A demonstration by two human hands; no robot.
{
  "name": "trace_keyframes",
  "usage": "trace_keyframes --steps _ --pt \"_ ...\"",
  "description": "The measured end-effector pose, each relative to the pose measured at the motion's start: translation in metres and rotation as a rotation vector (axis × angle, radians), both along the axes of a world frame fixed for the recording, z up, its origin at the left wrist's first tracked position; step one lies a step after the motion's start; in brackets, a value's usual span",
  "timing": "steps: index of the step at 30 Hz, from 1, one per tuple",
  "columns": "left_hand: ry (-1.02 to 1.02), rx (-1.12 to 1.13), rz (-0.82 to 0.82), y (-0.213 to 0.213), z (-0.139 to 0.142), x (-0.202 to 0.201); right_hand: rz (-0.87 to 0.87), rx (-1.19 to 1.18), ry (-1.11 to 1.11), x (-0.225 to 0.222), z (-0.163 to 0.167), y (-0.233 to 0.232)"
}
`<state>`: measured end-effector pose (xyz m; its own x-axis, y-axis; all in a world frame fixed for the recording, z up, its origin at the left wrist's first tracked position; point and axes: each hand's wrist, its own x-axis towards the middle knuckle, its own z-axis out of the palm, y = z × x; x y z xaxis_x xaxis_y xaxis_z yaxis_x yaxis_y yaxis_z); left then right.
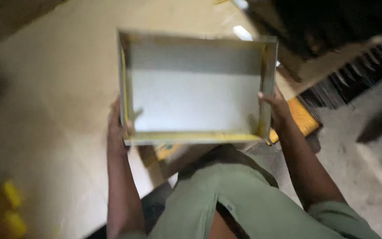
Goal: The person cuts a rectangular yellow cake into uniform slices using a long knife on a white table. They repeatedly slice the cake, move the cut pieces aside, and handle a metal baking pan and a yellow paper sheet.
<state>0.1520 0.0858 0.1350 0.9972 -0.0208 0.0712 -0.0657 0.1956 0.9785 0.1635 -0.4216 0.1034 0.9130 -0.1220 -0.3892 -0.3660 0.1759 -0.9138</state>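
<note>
My left hand (116,126) and right hand (276,108) gripping the side walls of an open shallow grey cardboard box (195,95) with yellow edging, held above the pale table (54,88), blurred yellow packages (5,210) near left

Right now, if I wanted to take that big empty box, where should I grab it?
Probably by its two short side walls, one hand from each side, just as the left hand and right hand hold the open box now. It is wide and shallow with thin upright walls, so fingers can hook over each rim. A grip on one side alone would likely let it tip.
</note>
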Motion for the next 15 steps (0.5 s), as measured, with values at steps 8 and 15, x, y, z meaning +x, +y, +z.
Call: trace_keyframes --steps 8,15 --pt "0.360 -0.097 -0.625 -0.228 -0.035 -0.049 -0.469 0.140 0.392 -0.212 -0.035 -0.220" --pt "0.271 -0.114 -1.077 -0.396 -0.056 -0.031 -0.699 0.367 0.504 -0.348 -0.043 -0.330"
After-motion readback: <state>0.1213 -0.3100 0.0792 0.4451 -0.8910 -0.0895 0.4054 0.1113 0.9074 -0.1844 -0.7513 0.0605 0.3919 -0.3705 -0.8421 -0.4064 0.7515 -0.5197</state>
